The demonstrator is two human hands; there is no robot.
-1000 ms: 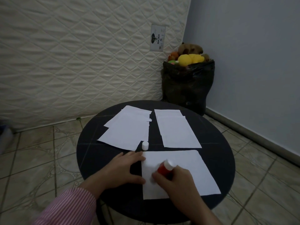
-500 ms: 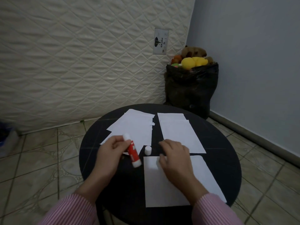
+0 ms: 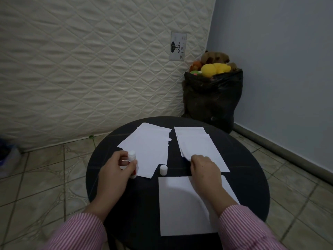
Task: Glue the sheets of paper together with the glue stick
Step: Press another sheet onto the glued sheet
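Observation:
My left hand (image 3: 116,170) holds the uncapped glue stick (image 3: 133,164) upright over the left edge of the round black table (image 3: 100,175). Its white cap (image 3: 163,170) stands on the table between the paper piles. One white sheet (image 3: 180,204) lies nearest me. My right hand (image 3: 203,168) pinches the near left corner of the top sheet of the right paper stack (image 3: 198,145), lifting it slightly. A second stack of sheets (image 3: 149,147) lies at the left, behind the glue stick.
A quilted mattress (image 3: 90,69) leans against the wall behind the table. A black bag (image 3: 212,100) full of soft toys stands in the corner at the right. Tiled floor surrounds the table.
The glue stick passed from my right hand to my left hand and moved off the near sheet. My right hand went forward to the right stack and took hold of a sheet corner.

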